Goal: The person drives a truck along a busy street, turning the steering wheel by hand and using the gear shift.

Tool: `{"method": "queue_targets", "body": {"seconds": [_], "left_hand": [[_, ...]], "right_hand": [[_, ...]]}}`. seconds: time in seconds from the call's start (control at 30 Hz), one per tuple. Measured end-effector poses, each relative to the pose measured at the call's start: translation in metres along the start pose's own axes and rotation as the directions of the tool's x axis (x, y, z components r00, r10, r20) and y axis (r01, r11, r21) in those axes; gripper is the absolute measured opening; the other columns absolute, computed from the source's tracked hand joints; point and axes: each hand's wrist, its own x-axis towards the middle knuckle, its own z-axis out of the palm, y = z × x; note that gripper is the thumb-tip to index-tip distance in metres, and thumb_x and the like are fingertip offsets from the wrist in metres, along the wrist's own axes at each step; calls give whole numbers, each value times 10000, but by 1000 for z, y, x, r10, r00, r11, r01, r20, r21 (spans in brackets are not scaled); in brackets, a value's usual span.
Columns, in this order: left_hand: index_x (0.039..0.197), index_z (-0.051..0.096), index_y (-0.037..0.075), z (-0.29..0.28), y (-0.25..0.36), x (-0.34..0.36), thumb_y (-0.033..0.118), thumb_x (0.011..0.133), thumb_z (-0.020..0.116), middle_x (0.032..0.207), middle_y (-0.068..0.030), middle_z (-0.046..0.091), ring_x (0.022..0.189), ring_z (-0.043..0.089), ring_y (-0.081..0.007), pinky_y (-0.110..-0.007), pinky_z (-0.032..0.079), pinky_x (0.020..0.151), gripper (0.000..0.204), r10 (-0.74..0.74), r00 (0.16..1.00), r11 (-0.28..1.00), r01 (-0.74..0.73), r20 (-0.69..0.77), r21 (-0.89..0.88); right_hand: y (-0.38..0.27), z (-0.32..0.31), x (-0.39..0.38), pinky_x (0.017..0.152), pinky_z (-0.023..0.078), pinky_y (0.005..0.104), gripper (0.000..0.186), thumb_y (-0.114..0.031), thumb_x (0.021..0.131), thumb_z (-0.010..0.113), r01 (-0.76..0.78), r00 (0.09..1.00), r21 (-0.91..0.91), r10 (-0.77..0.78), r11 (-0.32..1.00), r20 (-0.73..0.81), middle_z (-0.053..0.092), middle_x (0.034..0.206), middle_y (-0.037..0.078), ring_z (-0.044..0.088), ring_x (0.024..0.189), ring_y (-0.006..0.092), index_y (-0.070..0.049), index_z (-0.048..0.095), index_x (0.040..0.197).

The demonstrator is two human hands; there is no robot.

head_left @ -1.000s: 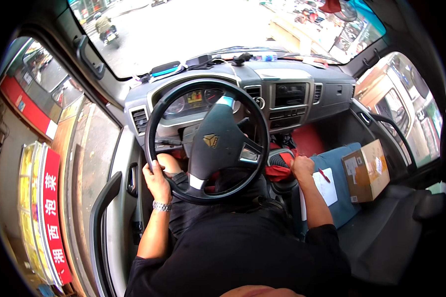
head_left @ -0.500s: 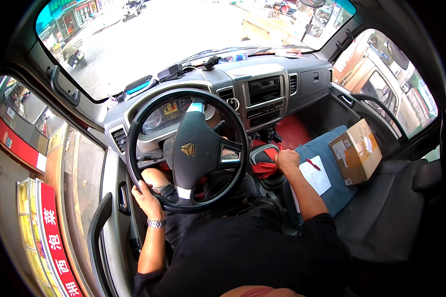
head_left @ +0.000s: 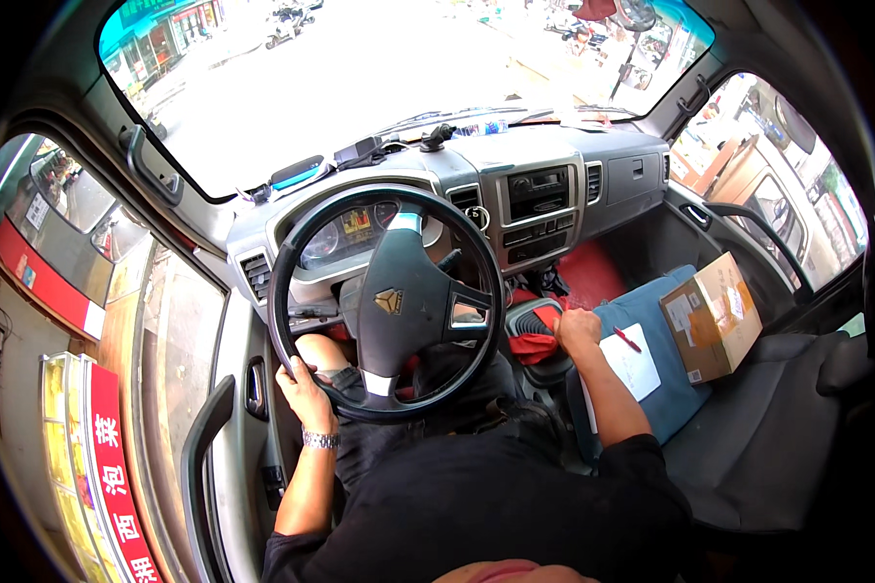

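1. Head view, left: grips the near left part of the rim of the steering wheel (head_left: 391,316) with the left hand (head_left: 306,396), fingers wrapped closed around it. Wears a metal wristwatch (head_left: 321,440) on that wrist.
2. Head view, middle: has the steering wheel between the black-clothed lap and the dashboard (head_left: 593,148), on the left side of the cab, with a lit instrument cluster (head_left: 352,229) visible through its far part.
3. Head view, right of the wheel: holds the right hand (head_left: 578,330) closed on the gear lever (head_left: 537,322), fingers curled in, knob hidden beneath them. Around the ribbed base of the lever, red cloth (head_left: 531,348).
4. Head view, farther right: just beside the right forearm, white paper (head_left: 634,369) with a red pen (head_left: 627,338) on it, both on a blue-grey cover (head_left: 676,416). At the right edge of that cover, a taped cardboard box (head_left: 727,335).
5. Head view, far side: along the dashboard, a blue-edged device (head_left: 298,173) on the left and a radio (head_left: 538,192) right of the wheel.
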Motion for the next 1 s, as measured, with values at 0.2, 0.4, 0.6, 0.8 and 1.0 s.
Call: {"method": "queue_targets", "body": {"seconds": [0.2,0.4,0.6,0.8,1.0], "left_hand": [[1226,495,37,-2,-4,4,381,1091,548,861,-49,581,557,566,-117,-283,483,500,374,16,1000,1000,-15,-5,25],[1208,497,36,-2,-2,2,383,1093,544,855,-45,577,552,562,-116,-276,482,501,368,32,999,999,-32,-6,19],[1210,494,31,-4,-5,6,383,1092,546,862,-49,577,552,561,-115,-272,486,512,375,57,998,998,-57,11,10],[1178,502,47,-3,-3,7,387,1099,525,848,-39,577,541,565,-123,-287,493,492,350,65,998,997,-65,7,35],[1183,503,48,-5,-6,9,393,1092,541,844,-37,590,546,570,-116,-276,489,503,359,79,997,996,-79,11,31]], "right_hand": [[-1,-2,0,795,601,450,450,-457,931,655,6,1000,16,-6,1000,-2,774,921,204,768,890,353,-35,809,916],[-3,-4,-2,803,603,448,443,-450,928,652,15,1000,16,-15,1000,-2,774,924,205,767,891,357,-36,809,918],[-4,-2,0,811,603,444,442,-453,924,651,0,1000,22,0,1000,7,775,934,205,768,905,348,-42,811,922],[-9,-11,-2,811,601,422,406,-435,968,621,7,999,-42,-5,999,43,789,976,154,772,933,314,-81,819,971],[-9,-5,-1,828,602,440,455,-462,937,638,-4,999,2,4,1000,35,777,956,202,768,925,340,-41,810,952]]}}
